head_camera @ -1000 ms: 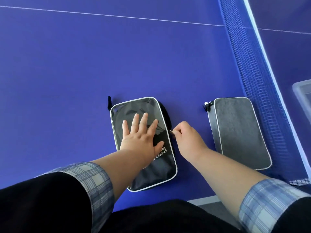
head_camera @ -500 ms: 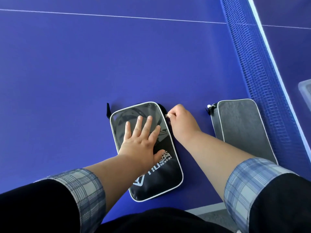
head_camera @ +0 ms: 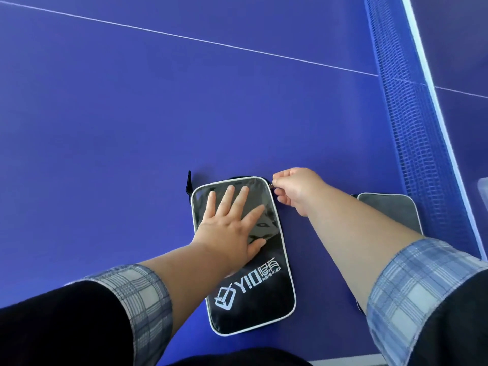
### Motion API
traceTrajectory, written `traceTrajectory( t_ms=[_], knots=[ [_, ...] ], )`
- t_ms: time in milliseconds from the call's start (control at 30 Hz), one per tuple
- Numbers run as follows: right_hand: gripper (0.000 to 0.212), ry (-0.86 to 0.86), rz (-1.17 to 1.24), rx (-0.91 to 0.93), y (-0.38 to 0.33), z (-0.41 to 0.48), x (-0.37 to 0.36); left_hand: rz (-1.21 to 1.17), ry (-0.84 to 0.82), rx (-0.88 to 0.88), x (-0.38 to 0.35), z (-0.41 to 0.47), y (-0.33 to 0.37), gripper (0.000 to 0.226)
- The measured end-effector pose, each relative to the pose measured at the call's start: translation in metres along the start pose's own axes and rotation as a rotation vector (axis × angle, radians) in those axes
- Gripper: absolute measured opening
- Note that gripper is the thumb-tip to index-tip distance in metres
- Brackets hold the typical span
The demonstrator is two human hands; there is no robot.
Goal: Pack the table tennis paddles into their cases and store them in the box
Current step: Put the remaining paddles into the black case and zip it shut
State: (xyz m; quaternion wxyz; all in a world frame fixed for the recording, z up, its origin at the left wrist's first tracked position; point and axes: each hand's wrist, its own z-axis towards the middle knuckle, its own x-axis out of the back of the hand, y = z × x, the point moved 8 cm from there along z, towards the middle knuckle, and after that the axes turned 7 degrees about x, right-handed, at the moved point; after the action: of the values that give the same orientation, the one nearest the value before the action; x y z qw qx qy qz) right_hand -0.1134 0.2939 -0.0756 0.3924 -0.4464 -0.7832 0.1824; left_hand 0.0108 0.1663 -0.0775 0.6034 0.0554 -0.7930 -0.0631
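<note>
Black paddle case [head_camera: 250, 281] with the white YIO logo lies flat near the table's [head_camera: 132, 128] near edge, left hand [head_camera: 232, 228] spread wide pressing it down, right hand [head_camera: 295, 186] pinching the zipper pull [head_camera: 272, 185] at its far right corner, grey case [head_camera: 390, 212] off right.

table tennis venue — blue table [head_camera: 132, 114], net [head_camera: 412, 114]

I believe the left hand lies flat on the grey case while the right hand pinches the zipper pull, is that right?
Not quite: in the head view the left hand lies flat on the black case, not the grey case. The right hand does pinch the zipper pull.
</note>
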Motion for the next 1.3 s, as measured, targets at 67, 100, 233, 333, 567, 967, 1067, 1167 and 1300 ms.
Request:
traceTrajectory(
  t_ms=[67, 100, 233, 333, 567, 967, 1067, 1167, 1300],
  knots=[
    [0.010, 0.074, -0.069, 0.024, -0.006, 0.001, 0.000, -0.001, 0.005, -0.012, -0.003, 0.001, 0.000, 0.073],
    [0.012, 0.098, -0.122, 0.045, -0.010, 0.002, -0.002, -0.006, 0.005, -0.020, -0.004, 0.000, 0.000, 0.073],
    [0.021, 0.089, -0.460, 0.204, -0.047, 0.005, -0.017, -0.032, 0.013, -0.035, -0.006, 0.001, 0.001, 0.075],
    [0.024, 0.028, -0.688, 0.296, -0.069, 0.004, -0.035, -0.059, 0.022, -0.048, -0.006, 0.001, 0.001, 0.075],
    [0.029, -0.051, -0.951, 0.474, -0.095, -0.007, -0.081, -0.127, 0.024, -0.072, -0.007, 0.002, 0.002, 0.074],
    [0.032, -0.301, -1.095, 0.407, -0.098, -0.033, -0.150, -0.142, 0.047, -0.154, -0.001, 0.002, 0.004, 0.072],
    [0.033, -0.214, -1.002, 0.462, -0.094, -0.034, -0.143, -0.116, 0.047, -0.139, -0.003, 0.003, 0.003, 0.074],
    [0.023, -0.153, -0.730, 0.509, -0.084, -0.035, -0.124, -0.142, 0.027, -0.113, -0.001, 0.003, 0.000, 0.073],
    [0.030, -0.132, -0.488, 0.503, -0.066, -0.032, -0.087, -0.594, 0.225, -0.074, 0.040, -0.002, -0.024, 0.032]
  ],
)
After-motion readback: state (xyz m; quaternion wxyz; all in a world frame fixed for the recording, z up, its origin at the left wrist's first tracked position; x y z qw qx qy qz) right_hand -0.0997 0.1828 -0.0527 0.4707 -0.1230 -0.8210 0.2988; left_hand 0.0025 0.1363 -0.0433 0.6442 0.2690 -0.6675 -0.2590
